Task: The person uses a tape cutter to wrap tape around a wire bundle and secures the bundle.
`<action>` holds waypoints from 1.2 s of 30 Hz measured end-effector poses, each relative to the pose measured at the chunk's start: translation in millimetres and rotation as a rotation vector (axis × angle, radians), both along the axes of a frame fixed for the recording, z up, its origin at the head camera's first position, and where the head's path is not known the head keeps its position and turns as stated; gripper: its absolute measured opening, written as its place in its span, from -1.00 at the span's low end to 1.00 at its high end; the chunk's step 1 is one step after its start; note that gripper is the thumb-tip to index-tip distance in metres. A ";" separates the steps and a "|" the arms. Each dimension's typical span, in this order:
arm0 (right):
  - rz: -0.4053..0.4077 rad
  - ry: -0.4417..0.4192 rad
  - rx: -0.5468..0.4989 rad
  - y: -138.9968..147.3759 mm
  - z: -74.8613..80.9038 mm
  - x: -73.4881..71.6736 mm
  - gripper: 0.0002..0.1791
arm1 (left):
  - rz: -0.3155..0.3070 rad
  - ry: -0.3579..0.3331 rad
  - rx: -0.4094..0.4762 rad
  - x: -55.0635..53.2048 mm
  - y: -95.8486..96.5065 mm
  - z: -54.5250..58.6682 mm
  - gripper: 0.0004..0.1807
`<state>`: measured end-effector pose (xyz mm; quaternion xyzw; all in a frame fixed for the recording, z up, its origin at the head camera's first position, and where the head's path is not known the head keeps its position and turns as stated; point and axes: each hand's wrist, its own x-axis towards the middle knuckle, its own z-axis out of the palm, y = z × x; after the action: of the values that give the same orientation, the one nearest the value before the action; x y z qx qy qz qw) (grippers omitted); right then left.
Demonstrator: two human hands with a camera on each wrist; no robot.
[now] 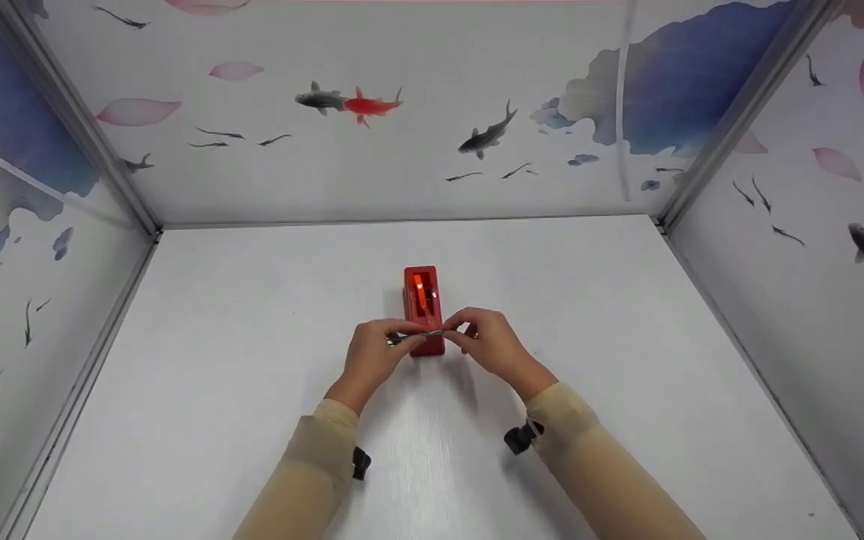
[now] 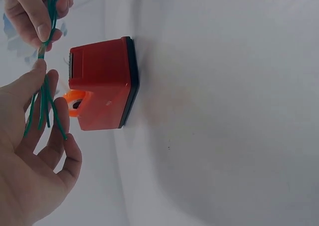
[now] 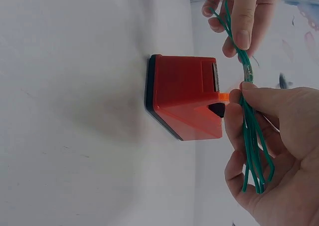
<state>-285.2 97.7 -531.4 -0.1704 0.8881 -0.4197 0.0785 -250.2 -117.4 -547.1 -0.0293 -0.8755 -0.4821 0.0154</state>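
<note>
Both hands hold a bundle of thin green wires (image 3: 254, 151) between them, just above the near end of a red tape dispenser (image 1: 424, 346). My left hand (image 1: 376, 351) pinches one side of the bundle, and several loose ends fan out past its fingers in the left wrist view. On the other side, my right hand (image 1: 493, 343) pinches the wires between thumb and fingers, with more ends spreading over its palm. A strip of clear, shiny tape (image 3: 248, 72) appears wrapped around the middle of the bundle, between the two hands. The dispenser has an orange ring (image 1: 421, 292) inside.
The dispenser stands upright on a white table (image 1: 252, 390), its toothed cutting edge (image 2: 71, 65) facing the hands. Printed panels with fish and petals (image 1: 372, 165) wall the table at the back and both sides.
</note>
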 end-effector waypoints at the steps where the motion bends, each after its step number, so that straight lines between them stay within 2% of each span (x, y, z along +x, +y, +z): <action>1: 0.004 0.011 -0.001 0.4 -0.2 0.2 -0.86 | -0.008 -0.008 0.006 -0.5 -0.7 -0.7 -0.77; 9: 0.012 0.087 -0.025 4.2 -3.8 0.1 -0.85 | -0.040 -0.034 0.001 -3.9 -2.5 -5.4 -0.79; 22: 0.030 0.179 -0.037 5.5 -4.9 0.4 -0.83 | -0.046 0.042 -0.062 -5.4 -1.2 -4.8 -0.87; 30: 0.027 0.180 -0.018 3.2 -2.1 1.4 -0.81 | -0.020 0.058 -0.105 -5.0 -0.5 -3.0 -0.86; 36: 0.006 0.191 0.037 1.3 -0.5 3.9 -0.80 | -0.009 0.095 -0.138 -3.4 -0.2 -3.7 -0.82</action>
<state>-281.3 99.0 -531.8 -0.2108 0.8986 -0.3847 -0.0023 -253.7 -117.6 -550.8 -0.0568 -0.9048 -0.4187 0.0526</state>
